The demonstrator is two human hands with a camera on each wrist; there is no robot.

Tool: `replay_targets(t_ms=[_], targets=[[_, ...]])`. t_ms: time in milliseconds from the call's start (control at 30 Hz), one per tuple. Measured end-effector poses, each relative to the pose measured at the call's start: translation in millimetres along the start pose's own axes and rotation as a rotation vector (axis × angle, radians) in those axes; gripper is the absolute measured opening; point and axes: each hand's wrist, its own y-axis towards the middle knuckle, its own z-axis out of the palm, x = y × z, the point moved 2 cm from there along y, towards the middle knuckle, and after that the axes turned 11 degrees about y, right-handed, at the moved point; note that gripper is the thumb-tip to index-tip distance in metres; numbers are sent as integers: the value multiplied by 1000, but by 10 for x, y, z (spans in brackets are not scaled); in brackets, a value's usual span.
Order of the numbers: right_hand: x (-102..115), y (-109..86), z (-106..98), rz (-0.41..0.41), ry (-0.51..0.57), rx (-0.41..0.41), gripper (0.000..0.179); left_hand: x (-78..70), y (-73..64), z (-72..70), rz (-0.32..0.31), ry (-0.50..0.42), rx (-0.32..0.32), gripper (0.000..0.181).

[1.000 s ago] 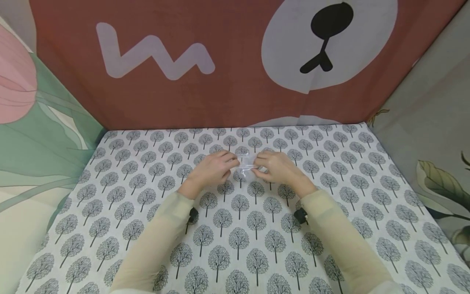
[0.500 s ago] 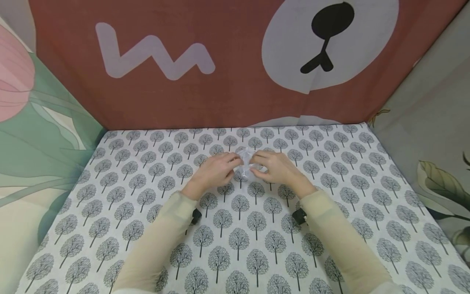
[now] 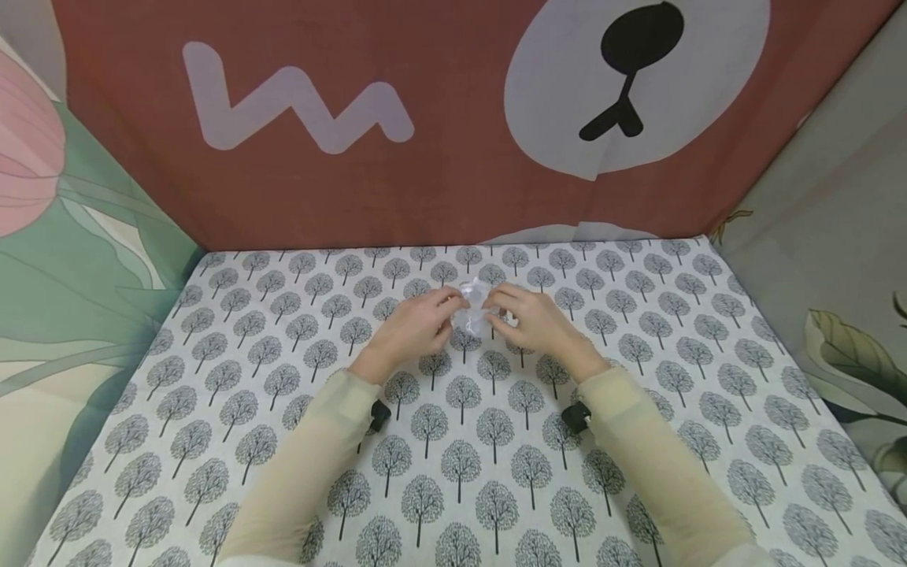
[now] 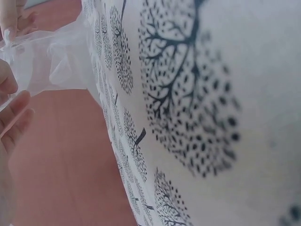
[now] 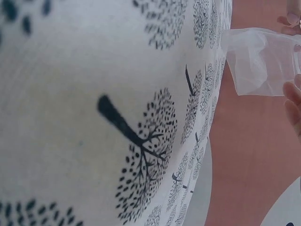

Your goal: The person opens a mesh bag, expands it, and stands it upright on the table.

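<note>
A small clear plastic bag (image 3: 471, 321) hangs between the two hands near the middle of the tablecloth. The left hand (image 3: 420, 323) pinches its left edge between thumb and fingers. From the other side the right hand (image 3: 534, 321) pinches the right edge, a short gap away. In the left wrist view the thin bag (image 4: 66, 63) is see-through and wrinkled, its lower end close over the cloth. The right wrist view shows the bag (image 5: 256, 61) with nothing visible inside, fingertips of both hands at its upper end.
A white tablecloth (image 3: 460, 458) with dark tree prints covers the table. A red-brown fabric wall (image 3: 453, 189) with a printed animal face stands behind it. Patterned curtains (image 3: 815, 236) flank both sides. Each wrist carries a small black camera (image 3: 379, 415).
The hands have drawn slightly closer together. The bag, earlier pulled taut between them, now looks looser and wider at its upper end, with the fingers shifted along its edge.
</note>
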Motion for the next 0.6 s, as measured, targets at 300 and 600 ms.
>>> replay_targets(t_ms=[300, 600], targets=[[-18, -5, 22, -7, 16, -11, 16, 10, -12, -6, -15, -10, -18, 30], [-10, 7, 44, 2, 23, -47, 12, 7, -14, -1, -72, -35, -59, 19]])
